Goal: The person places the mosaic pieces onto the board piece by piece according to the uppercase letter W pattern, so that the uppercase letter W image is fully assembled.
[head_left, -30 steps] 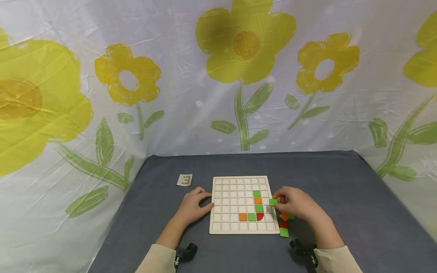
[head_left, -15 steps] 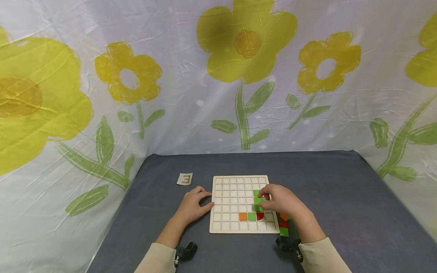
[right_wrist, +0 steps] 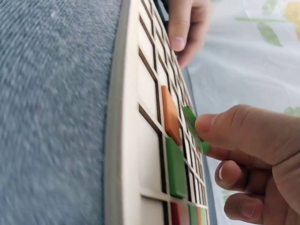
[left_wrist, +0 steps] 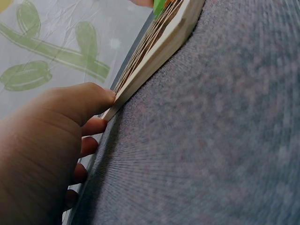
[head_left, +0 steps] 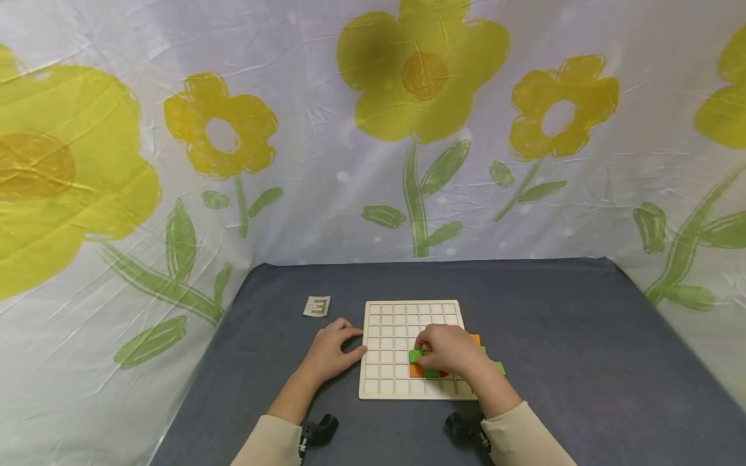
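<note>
My right hand (head_left: 451,351) pinches a green square tile (head_left: 415,356) between thumb and fingers, over the wooden grid board (head_left: 384,373). Seen from the right wrist, this green tile (right_wrist: 190,118) leans at a tilt just beyond an orange tile (right_wrist: 169,113) that sits in a cell. A second green tile (right_wrist: 176,168) and a red tile (right_wrist: 176,214) follow in that row. The board's upper right tiles are mostly hidden behind my right hand. At the board's left edge rests my left hand (head_left: 331,349), its thumb (left_wrist: 101,97) and fingertips touching the rim.
A small card with a printed grid pattern (head_left: 317,306) lies left of the board's far corner. Loose tiles, such as an orange one (head_left: 475,339) and a green one (head_left: 500,367), lie by the board's right edge. Dark grey cloth (head_left: 559,323) covers the table; a flowered curtain (head_left: 326,194) stands behind.
My right hand has moved left from the loose tiles at the right edge to over the board's lower middle, carrying the green tile. The left hand has stayed at the left edge.
</note>
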`<action>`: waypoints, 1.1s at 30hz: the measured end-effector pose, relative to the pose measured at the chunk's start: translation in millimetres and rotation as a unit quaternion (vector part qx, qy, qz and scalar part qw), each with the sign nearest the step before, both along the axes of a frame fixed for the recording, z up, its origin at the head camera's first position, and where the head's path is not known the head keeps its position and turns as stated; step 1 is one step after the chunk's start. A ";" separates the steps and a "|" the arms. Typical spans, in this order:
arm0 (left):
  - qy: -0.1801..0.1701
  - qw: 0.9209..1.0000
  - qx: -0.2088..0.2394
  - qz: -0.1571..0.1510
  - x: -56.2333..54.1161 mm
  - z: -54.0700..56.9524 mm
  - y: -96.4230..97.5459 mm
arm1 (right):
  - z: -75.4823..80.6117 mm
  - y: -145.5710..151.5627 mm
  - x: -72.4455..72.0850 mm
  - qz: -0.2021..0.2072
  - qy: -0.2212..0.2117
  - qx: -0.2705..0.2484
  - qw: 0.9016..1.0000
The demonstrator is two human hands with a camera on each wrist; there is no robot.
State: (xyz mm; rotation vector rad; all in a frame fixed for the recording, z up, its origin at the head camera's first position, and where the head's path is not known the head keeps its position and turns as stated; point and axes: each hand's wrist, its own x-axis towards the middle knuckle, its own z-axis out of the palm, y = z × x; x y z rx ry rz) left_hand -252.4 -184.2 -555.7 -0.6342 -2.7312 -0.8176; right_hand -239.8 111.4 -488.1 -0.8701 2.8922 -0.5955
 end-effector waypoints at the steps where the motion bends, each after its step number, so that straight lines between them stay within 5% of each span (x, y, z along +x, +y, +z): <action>1: 0.001 1.000 0.000 0.000 0.1 -0.1 0.0 | -0.9 -1.2 -0.5 0.000 0.000 0.002 1.000; 17: 0.004 1.000 -0.001 -0.003 0.7 0.3 -0.3 | -6.4 -2.6 -3.6 -0.016 -0.005 0.000 1.000; 33: -0.002 1.000 -0.003 0.006 0.8 1.0 0.7 | 9.0 25.2 -8.8 -0.066 -0.044 -0.062 0.995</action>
